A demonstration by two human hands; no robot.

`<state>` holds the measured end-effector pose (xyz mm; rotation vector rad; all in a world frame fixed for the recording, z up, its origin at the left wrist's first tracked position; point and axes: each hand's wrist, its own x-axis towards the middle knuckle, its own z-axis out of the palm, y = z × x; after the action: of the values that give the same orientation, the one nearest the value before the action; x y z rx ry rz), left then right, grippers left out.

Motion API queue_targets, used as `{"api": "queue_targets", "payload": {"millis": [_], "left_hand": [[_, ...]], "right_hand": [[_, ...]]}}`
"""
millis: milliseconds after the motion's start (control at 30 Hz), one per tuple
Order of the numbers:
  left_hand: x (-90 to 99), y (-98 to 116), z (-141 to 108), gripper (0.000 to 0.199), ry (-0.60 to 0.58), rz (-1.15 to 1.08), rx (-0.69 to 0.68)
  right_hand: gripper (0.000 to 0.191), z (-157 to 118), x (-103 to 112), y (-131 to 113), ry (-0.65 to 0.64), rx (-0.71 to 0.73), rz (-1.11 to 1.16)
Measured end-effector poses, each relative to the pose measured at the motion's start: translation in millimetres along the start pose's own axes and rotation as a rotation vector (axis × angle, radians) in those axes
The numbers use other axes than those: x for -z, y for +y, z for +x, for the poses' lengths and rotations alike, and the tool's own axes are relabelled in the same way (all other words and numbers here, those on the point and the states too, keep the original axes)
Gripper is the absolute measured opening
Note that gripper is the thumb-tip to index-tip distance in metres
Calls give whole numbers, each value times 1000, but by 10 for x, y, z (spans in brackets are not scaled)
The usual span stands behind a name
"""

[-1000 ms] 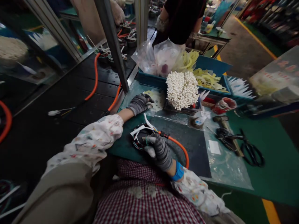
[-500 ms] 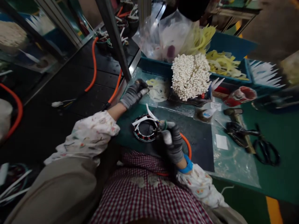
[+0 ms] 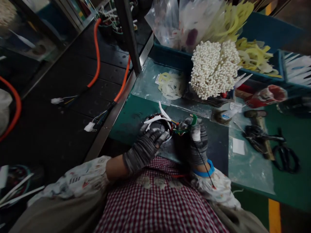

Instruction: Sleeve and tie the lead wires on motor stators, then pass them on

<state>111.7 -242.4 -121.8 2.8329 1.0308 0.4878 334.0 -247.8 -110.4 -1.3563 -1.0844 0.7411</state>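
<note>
A ring-shaped wound part with white sleeves and coloured wires lies on the dark mat near the bench's front edge. My left hand, in a grey striped glove, is on the ring, its fingers reaching over the near side and into the centre. Just right of the ring, my right hand, gloved too, is closed round a green piece and the wires beside it. A thin black wire runs down from this hand over the blue wristband. The right fingertips are partly hidden.
A bundle of white sticks stands behind the ring, before blue bins of yellow strips. Flat pale rings lie on plastic. At right are a hammer and black scissors. Orange cables lie on the left belt.
My left hand has come back from the pale rings onto the wound ring. The green piece now stands up higher in my right hand, and the orange cable beside that hand is out of sight.
</note>
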Motion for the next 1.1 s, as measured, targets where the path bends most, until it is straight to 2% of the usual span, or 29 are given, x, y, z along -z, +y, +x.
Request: {"api": "queue_targets", "payload": {"millis": [67, 133, 200, 267, 333, 400, 500, 567, 600, 700, 733, 767, 867, 1000, 1100], "left_hand": [[-25, 15, 19, 48, 63, 5, 44], [-60, 6, -23, 51, 134, 11, 81], [-64, -47, -113, 54, 184, -29, 53], [-6, -144, -213, 52, 201, -156, -42], [106, -268, -281, 39, 176, -330, -80], [228, -408, -279, 26, 161, -461, 31], [339, -643, -97, 57, 190, -514, 291], [357, -788, 113, 67, 170, -538, 376], [358, -837, 220, 72, 108, -578, 362], [361, -832, 419, 87, -157, -806, 190], [368, -781, 427, 90, -206, -867, 124], [376, -716, 406, 92, -212, -894, 79], [389, -519, 248, 95, -102, -813, 25], [350, -419, 92, 93, -28, -763, 1], [319, -414, 70, 96, -67, -750, 62]], "right_hand": [[32, -40, 2, -47, 13, 22, 30], [27, -79, -11, -87, -48, 92, -14], [26, -101, -60, -114, -163, 187, -93], [27, -102, -148, -121, -294, 248, -180], [26, -89, -249, -107, -428, 296, -339], [27, -66, -330, -89, -541, 378, -563], [29, -9, -377, -97, -631, 532, -768], [28, 24, -366, -125, -658, 569, -765], [28, 26, -351, -137, -667, 569, -743], [29, -86, -278, -124, -622, 564, -682], [29, -161, -249, -98, -582, 574, -666], [28, -247, -221, -63, -536, 588, -649], [26, -485, -149, 65, -432, 625, -592], [26, -571, -99, 185, -509, 540, -530], [28, -542, -101, 210, -537, 493, -500]]}}
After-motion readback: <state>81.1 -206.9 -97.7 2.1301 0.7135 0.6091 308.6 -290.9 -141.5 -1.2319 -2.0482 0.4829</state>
